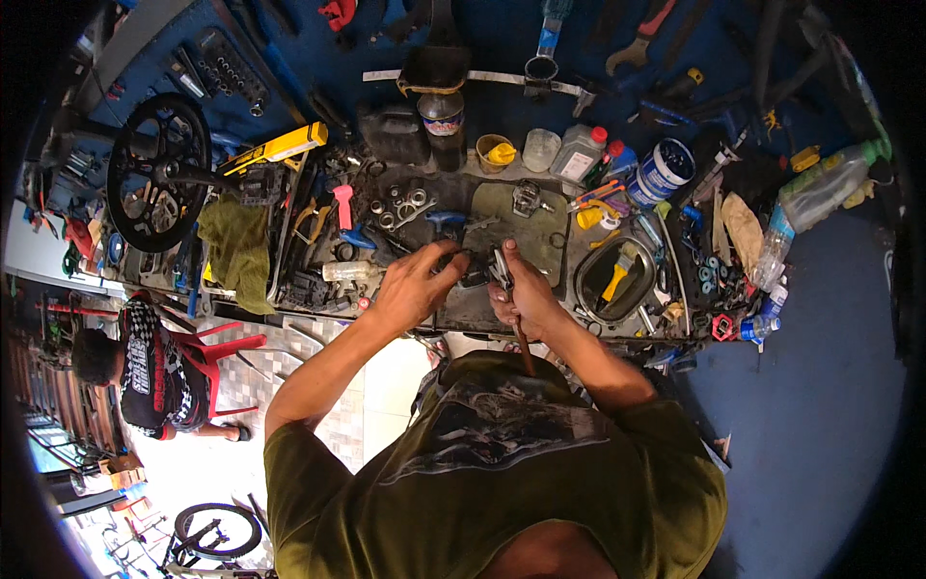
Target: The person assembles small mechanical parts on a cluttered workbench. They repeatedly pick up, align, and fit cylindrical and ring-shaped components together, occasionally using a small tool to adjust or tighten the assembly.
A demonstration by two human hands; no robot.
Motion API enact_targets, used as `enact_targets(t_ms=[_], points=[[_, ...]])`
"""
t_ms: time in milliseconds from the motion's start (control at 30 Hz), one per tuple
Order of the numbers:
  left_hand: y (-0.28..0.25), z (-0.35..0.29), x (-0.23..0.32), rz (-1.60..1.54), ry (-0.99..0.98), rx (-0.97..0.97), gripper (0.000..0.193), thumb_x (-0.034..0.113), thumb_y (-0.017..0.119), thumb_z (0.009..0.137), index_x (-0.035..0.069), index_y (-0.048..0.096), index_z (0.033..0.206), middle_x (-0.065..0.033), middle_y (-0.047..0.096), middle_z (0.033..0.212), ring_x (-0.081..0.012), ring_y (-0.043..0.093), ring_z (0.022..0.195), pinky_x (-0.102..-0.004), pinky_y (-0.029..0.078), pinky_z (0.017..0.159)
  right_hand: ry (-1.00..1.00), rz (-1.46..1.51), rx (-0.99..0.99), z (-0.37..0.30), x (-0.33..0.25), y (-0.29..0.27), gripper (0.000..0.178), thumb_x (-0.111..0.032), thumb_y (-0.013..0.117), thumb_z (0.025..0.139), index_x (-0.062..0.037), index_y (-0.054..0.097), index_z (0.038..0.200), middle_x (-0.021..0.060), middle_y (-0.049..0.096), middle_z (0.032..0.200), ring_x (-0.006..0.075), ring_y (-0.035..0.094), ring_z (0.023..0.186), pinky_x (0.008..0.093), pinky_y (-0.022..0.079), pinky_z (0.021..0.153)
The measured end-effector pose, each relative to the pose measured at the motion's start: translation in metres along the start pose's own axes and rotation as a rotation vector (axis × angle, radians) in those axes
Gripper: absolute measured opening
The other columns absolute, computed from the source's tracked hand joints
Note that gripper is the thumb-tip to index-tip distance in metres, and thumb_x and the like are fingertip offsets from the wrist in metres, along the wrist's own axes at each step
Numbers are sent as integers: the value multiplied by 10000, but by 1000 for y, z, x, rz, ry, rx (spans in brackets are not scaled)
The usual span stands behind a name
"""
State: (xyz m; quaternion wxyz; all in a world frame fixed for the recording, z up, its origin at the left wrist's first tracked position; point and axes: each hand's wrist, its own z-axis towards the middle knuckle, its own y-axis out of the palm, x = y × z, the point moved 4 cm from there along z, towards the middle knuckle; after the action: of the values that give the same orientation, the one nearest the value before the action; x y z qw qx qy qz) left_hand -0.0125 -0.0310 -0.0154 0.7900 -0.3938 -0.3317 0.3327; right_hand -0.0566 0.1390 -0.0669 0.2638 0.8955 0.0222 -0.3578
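At the near edge of the cluttered workbench, my left hand (413, 287) has its fingers curled onto a small dark part, whose shape I cannot make out. Close beside it, my right hand (529, 291) is closed round a metal hand tool (502, 268) that looks like pliers. One reddish-brown handle (523, 345) sticks out below that fist towards my chest. Just beyond the hands lie a blue-handled tool (446, 219) and a dark mat (502, 207). A metal bicycle part (528, 200) rests on the mat. Left of them are several metal rings and a spanner (413, 214).
To the right sits a dark oval tray (584, 289) with a yellow-handled brush (615, 278). Bottles, a white-blue tub (663, 169) and a yellow cup (497, 152) line the back. A crankset (159, 174) and green cloth (234, 251) are left. Another person (159, 367) sits beyond.
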Motion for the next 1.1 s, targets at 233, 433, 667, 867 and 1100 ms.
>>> enact_targets(t_ms=[233, 433, 667, 867, 1100], points=[[6, -9, 7, -1804, -706, -104, 573, 45, 692, 834, 69, 396, 1323, -137, 607, 1054, -255, 677, 700, -321, 556, 522, -982, -891, -121, -37, -46, 7, 469, -490, 403, 980, -103, 525, 1215, 118, 576, 997, 276, 590, 822, 357, 461, 733], [-9, 7, 20, -1262, -740, -133, 362, 16, 697, 814, 62, 516, 1124, -75, 623, 866, -198, 643, 648, -312, 523, 513, -946, -805, -183, -25, -40, 7, 505, -520, 398, 972, -100, 504, 1231, 118, 569, 899, 241, 559, 721, 342, 441, 657], [-7, 4, -6, 78, -19, -27, 530, -22, 691, 685, 60, 518, 1179, -129, 533, 1175, -324, 599, 1020, -368, 563, 679, -98, -220, -70, 14, -12, 2, 480, -571, 369, 974, -140, 503, 1135, 16, 446, 648, 122, 390, 479, 258, 348, 458], [0, -6, 8, -1950, -614, -127, 514, 40, 658, 860, 43, 378, 1290, -137, 608, 1006, -239, 679, 786, -287, 567, 578, -974, -965, -137, -36, -55, 21, 551, -526, 360, 989, -50, 523, 1214, 116, 598, 871, 242, 580, 729, 338, 452, 705], [-20, 16, 11, -570, -336, 73, 507, -50, 708, 715, 79, 509, 1164, -96, 603, 965, -253, 637, 763, -350, 533, 606, -782, -593, -157, -11, -36, 12, 494, -542, 356, 985, -104, 512, 1151, 82, 544, 798, 174, 510, 610, 292, 407, 578]])
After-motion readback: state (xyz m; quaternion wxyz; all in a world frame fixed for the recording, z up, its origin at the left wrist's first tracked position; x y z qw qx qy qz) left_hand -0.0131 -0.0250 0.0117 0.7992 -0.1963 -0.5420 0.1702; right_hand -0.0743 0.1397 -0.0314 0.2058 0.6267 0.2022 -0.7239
